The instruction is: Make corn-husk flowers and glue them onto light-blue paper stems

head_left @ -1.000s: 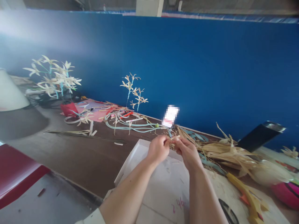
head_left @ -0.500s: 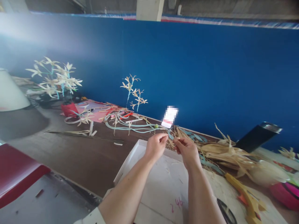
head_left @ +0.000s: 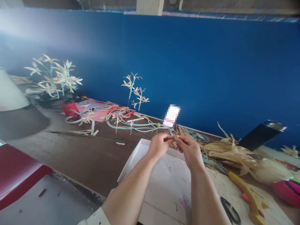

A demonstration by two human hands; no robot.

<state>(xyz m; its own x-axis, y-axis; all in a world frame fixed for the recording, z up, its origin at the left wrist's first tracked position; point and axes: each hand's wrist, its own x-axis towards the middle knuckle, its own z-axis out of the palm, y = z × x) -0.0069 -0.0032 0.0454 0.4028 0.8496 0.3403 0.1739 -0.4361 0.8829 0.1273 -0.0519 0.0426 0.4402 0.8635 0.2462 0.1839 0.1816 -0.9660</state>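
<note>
Above the far edge of a shallow white box lid (head_left: pixel 161 181), my left hand (head_left: pixel 160 145) and my right hand (head_left: pixel 188 148) meet fingertip to fingertip. Each is closed in a pinch. Whatever lies between the fingers is too small and too hidden to make out. Just beyond the fingertips are scraps of dry straw and blue-green strips. To the right of my right hand spreads a heap of dry corn husks (head_left: pixel 217 150). A phone with a blurred screen (head_left: pixel 172 115) leans against the blue wall behind my hands.
At right are a yellow glue gun (head_left: pixel 252 197), black scissor handles (head_left: pixel 231 211), a dark bottle (head_left: pixel 260 134) and a pink object (head_left: pixel 287 192). Pale green tubing (head_left: pixel 131 127) lies left of the phone. Husk flowers (head_left: pixel 58 78) stand in a red pot (head_left: pixel 69 109).
My hands have come together; the small gap between their fingertips has closed. The view has shifted slightly.
</note>
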